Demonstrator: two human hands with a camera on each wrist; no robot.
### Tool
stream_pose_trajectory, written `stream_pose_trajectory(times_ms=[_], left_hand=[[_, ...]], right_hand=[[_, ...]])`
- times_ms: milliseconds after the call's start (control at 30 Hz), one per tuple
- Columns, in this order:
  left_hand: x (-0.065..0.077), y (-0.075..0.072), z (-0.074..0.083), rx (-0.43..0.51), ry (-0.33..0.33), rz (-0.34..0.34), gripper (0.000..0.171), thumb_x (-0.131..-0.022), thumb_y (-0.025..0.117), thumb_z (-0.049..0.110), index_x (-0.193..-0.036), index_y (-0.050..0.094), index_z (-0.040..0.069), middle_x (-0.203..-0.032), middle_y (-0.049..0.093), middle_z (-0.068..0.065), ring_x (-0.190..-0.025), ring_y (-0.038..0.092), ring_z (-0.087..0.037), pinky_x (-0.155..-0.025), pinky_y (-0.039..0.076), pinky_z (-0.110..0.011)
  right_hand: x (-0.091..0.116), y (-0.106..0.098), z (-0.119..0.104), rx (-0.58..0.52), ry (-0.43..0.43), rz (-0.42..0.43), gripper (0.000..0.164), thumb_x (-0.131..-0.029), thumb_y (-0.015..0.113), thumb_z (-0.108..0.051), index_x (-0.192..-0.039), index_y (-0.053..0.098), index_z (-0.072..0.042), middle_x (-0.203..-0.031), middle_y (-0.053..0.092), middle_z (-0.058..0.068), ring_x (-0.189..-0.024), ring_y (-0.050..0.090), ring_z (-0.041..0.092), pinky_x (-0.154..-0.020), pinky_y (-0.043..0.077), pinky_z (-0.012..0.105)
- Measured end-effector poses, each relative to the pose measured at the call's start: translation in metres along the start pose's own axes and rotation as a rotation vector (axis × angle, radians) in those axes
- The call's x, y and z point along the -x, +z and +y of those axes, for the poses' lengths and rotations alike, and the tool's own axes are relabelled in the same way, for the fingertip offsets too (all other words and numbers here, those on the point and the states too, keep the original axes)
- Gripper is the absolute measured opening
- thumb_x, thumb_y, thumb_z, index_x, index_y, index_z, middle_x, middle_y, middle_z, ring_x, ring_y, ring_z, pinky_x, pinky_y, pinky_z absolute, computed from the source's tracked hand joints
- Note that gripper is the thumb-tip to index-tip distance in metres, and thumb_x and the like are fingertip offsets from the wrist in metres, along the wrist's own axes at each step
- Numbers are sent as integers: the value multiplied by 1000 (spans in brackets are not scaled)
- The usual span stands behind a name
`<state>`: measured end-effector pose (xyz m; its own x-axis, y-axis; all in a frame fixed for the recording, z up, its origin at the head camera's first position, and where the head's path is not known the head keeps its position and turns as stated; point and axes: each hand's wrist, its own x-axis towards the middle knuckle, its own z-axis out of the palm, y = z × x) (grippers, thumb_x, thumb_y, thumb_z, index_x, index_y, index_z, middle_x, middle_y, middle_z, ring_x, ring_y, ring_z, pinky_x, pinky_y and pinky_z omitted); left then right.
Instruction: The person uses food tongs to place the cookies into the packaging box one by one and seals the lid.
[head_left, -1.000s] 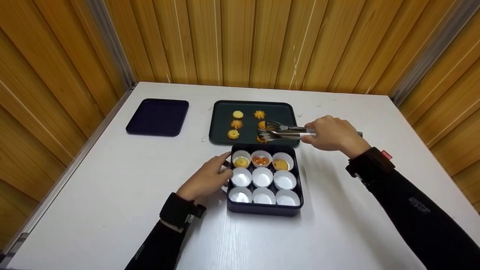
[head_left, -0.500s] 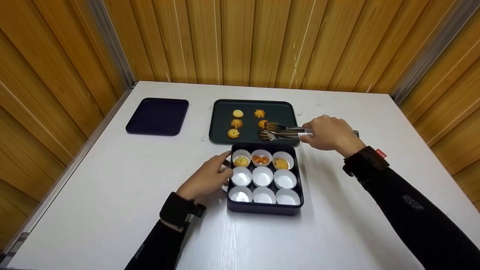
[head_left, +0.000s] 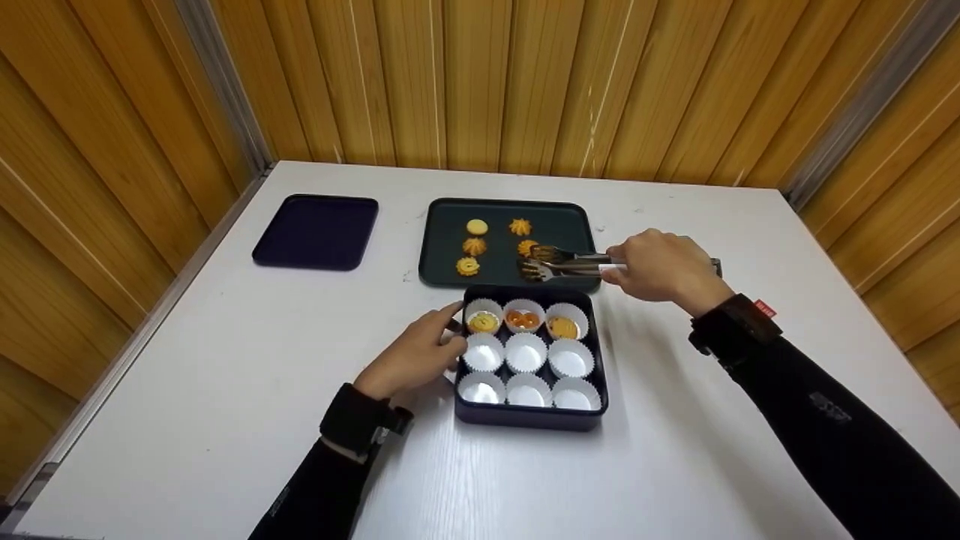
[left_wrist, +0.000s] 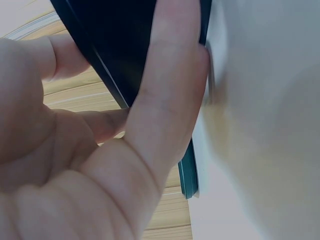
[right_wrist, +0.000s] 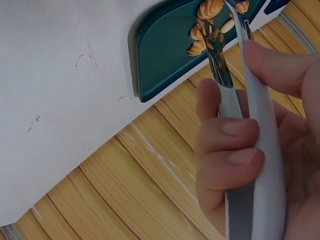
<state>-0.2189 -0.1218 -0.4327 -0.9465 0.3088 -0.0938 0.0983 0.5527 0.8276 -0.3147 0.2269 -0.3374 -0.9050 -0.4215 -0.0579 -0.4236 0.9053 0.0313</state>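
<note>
My right hand (head_left: 664,270) grips metal tongs (head_left: 600,264), fingers wrapped round the handles, also seen in the right wrist view (right_wrist: 260,145). The tong tips are over the dark green tray (head_left: 442,210), close to a swirled cookie (head_left: 527,247); whether a cookie lies between them I cannot tell. My left hand (head_left: 412,352) rests against the left side of a dark box (head_left: 529,418), one finger lying along its wall in the left wrist view. White paper cups (head_left: 525,352) fill the box. Cookies sit in the back row: a yellow one (head_left: 483,322), an orange-topped one (head_left: 523,320) and a ridged one (head_left: 562,328).
Behind the box, the green tray also carries a round pale cookie (head_left: 477,226), two star-shaped cookies (head_left: 474,246) and a ring-shaped cookie (head_left: 468,266). A dark purple square lid or tray (head_left: 315,232) lies at the back left. Wood-patterned walls (head_left: 480,90) border the white table (head_left: 225,360).
My right hand and the tongs have shifted slightly. The cookie seen a second ago at the near edge of the tray, beside the tong tips, no longer shows. My left hand and the box stay put.
</note>
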Motion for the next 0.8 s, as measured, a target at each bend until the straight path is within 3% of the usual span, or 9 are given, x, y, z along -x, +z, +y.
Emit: stream_pose_trajectory(times_ms=[233, 367, 600, 800], left_hand=[[0, 0, 0, 6, 1, 1, 74, -102, 55, 25, -169, 28, 10, -158, 48, -18, -88, 71, -14, -108, 48, -48], [1, 0, 0, 4, -5, 1, 74, -102, 55, 25, -169, 28, 10, -161, 45, -18, -87, 71, -14, -110, 46, -49], [2, -1, 0, -11, 7, 6, 73, -101, 54, 24, -169, 29, 11, -149, 57, -15, -92, 71, -14, -111, 46, -47], [1, -1, 0, 3, 10, -5, 74, -101, 55, 24, -169, 29, 12, -150, 56, -14, -89, 71, -13, -108, 49, -47]], right_hand=[[5, -1, 6, -4, -23, 46, 21, -103, 66, -35, -98, 70, -15, -79, 61, 7, -74, 58, 26, -60, 47, 46], [14, -13, 4, -19, -26, 74, 19, -103, 66, -36, -108, 73, -19, -80, 62, 4, -74, 58, 24, -60, 47, 45], [35, -34, -8, 4, -86, 137, 18, -103, 67, -38, -97, 67, -20, -78, 59, 1, -70, 55, 21, -54, 43, 40], [51, -42, -19, 1, -97, 155, 16, -102, 69, -37, -104, 68, -21, -80, 59, 0, -68, 53, 20, -52, 40, 36]])
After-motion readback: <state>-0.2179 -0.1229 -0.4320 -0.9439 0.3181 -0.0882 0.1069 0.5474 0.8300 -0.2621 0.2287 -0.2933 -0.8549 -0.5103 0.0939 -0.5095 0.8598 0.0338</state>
